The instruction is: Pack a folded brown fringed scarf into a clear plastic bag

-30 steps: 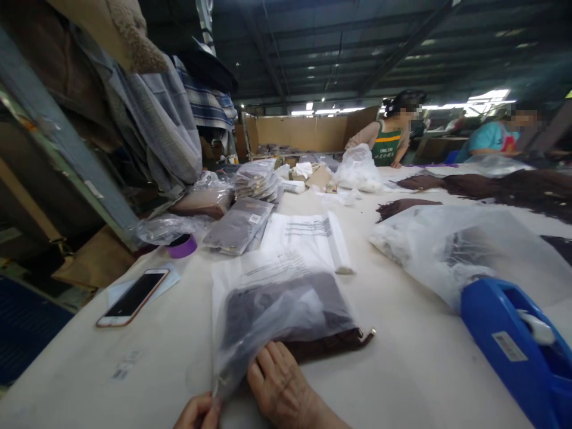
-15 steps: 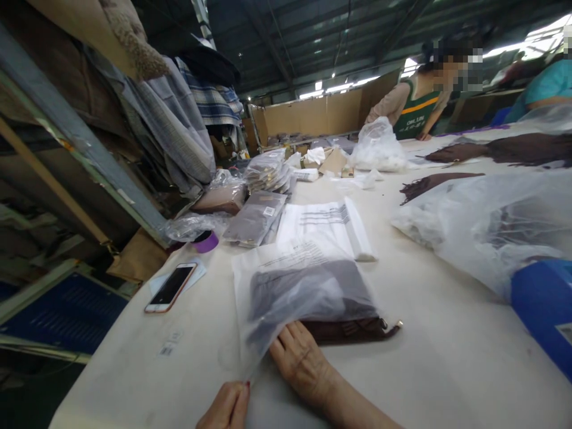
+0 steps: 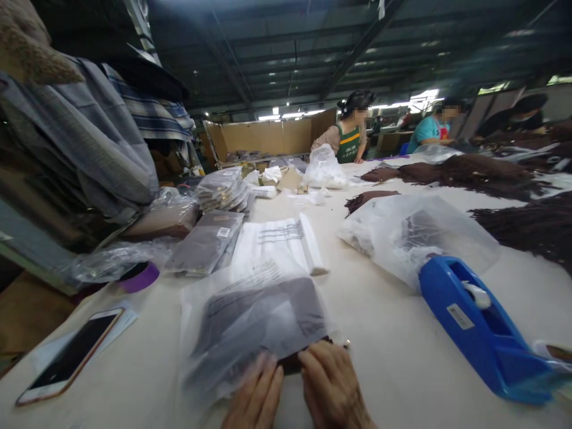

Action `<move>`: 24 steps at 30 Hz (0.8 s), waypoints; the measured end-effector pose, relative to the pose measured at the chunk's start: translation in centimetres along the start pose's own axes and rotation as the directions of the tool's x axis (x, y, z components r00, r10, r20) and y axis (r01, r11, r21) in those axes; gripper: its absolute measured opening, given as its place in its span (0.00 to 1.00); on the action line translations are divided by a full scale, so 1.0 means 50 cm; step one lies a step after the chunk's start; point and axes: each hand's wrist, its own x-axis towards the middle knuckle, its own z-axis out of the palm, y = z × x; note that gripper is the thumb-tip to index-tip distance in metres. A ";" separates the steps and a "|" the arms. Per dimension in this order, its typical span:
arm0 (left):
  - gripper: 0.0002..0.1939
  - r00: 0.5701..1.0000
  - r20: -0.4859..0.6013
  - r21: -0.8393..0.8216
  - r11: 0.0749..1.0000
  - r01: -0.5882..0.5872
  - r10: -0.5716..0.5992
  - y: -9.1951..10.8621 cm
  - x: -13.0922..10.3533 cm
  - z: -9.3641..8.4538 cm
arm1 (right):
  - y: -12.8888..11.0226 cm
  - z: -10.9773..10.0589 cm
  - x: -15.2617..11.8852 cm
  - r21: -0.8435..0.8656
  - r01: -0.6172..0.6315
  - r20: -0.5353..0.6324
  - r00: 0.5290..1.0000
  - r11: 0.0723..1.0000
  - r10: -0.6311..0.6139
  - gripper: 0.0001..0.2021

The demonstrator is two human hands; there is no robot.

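A clear plastic bag [image 3: 250, 322] with a dark folded garment inside lies on the white table [image 3: 384, 357] right in front of me. My left hand [image 3: 255, 399] rests flat on the bag's near edge, fingers pointing away. My right hand [image 3: 333, 387] presses beside it on the bag's near right corner, where the dark garment [image 3: 290, 362] pokes out. Both hands lie close together, almost touching. A stack of empty printed plastic bags [image 3: 277, 241] lies just beyond.
A blue tape dispenser [image 3: 478, 325] stands at the right, a phone [image 3: 71, 354] at the left edge, a purple tape roll [image 3: 140, 277] behind it. Packed bags [image 3: 208, 241], a big clear bag [image 3: 415, 235] and dark fabric [image 3: 527, 226] lie farther off. Other people work at the far end.
My right hand has slid right to the bag's open corner and my left hand has moved up onto the bag. The protruding garment end is now mostly tucked in. The view has swung left.
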 end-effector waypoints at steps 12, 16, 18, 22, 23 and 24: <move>0.31 0.979 0.185 0.046 0.995 -0.090 0.080 0.047 0.170 0.130 | 0.152 0.000 0.007 0.091 -0.733 0.363 0.655 0.674 0.663 0.11; 0.27 0.979 0.178 0.015 0.995 -0.102 0.098 0.070 0.200 0.130 | 0.165 -0.019 0.018 0.115 -0.774 0.457 0.598 0.623 0.658 0.11; 0.19 0.985 0.122 -0.026 0.993 -0.118 0.120 0.084 0.212 0.129 | 0.170 -0.023 0.023 0.121 -0.788 0.482 0.579 0.604 0.658 0.10; 0.14 0.997 0.000 -0.101 0.991 -0.082 0.083 0.102 0.217 0.136 | 0.176 -0.025 0.030 0.135 -0.812 0.511 0.548 0.568 0.663 0.10; 0.14 0.997 -0.020 -0.104 0.991 -0.080 0.079 0.105 0.217 0.138 | 0.177 -0.026 0.031 0.140 -0.816 0.516 0.543 0.560 0.662 0.10; 0.15 0.995 -0.047 -0.107 0.990 -0.096 0.092 0.107 0.216 0.140 | 0.179 -0.026 0.032 0.146 -0.820 0.520 0.540 0.554 0.662 0.10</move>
